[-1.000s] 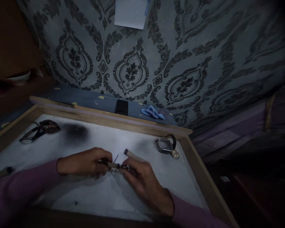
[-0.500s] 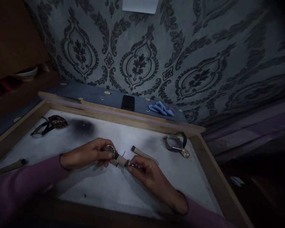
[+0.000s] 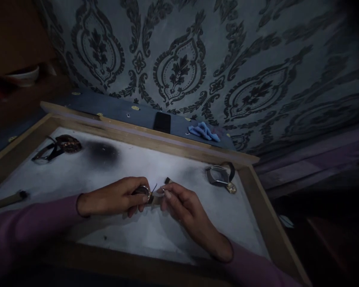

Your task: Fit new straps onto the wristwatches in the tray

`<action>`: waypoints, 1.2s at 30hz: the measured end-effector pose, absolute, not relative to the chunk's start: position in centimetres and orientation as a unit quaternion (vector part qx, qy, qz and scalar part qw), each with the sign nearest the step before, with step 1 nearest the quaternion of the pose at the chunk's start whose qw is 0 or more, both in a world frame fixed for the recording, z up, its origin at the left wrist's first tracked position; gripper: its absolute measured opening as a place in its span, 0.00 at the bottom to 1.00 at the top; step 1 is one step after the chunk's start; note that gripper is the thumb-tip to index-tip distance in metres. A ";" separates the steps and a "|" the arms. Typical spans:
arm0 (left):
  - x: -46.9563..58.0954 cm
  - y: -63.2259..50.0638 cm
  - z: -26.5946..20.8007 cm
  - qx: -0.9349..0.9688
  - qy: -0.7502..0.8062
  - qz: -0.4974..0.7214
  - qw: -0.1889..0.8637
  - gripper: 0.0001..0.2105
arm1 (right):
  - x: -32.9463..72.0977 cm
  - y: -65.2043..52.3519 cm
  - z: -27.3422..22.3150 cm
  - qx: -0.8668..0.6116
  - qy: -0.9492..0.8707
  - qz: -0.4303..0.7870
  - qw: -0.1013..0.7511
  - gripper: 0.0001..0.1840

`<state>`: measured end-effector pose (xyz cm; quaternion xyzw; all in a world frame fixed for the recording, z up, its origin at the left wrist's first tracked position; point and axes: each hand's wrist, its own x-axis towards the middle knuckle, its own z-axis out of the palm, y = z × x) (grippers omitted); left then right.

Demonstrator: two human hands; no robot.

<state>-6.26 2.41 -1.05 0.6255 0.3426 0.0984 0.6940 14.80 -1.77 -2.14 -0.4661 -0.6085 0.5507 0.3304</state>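
Note:
My left hand (image 3: 119, 197) is closed round a wristwatch (image 3: 144, 192) with a round, silver-rimmed case, its thumb lying on the case edge. From the case a light strap (image 3: 156, 199) runs toward my right hand (image 3: 185, 207), whose thumb and fingers pinch together at the strap's far part. A small shiny bit shows at those fingertips, too small to name. Just behind my right hand, a flat light stick with a dark end (image 3: 168, 180) lies mostly covered by the fingers. A thin dark pin-like piece (image 3: 154, 186) shows between the hands.
A wooden-rimmed tray (image 3: 131, 126) with a white floor surrounds the work. In it lie dark watches (image 3: 67, 144) at left, a square-faced watch (image 3: 218, 175) with a gold round piece (image 3: 231, 187) at right, and a brush (image 3: 10, 200). Beyond sit a phone (image 3: 162, 122) and blue cloth (image 3: 204, 131).
The hands have come closer together, and my left hand has shifted slightly right with the watch. My right fingers have moved up, covering more of the strap and stick. The view has tilted slightly.

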 end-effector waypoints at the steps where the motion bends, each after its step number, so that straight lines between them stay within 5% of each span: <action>1: -6.2 2.4 -1.1 0.619 0.346 0.099 0.698 0.12 | 14.6 -1.8 -2.3 -0.461 -0.605 0.556 0.335 0.17; 36: -6.0 2.1 -1.1 0.559 0.383 0.122 0.725 0.09 | 15.3 -1.7 -2.3 -0.432 -0.739 0.458 0.239 0.22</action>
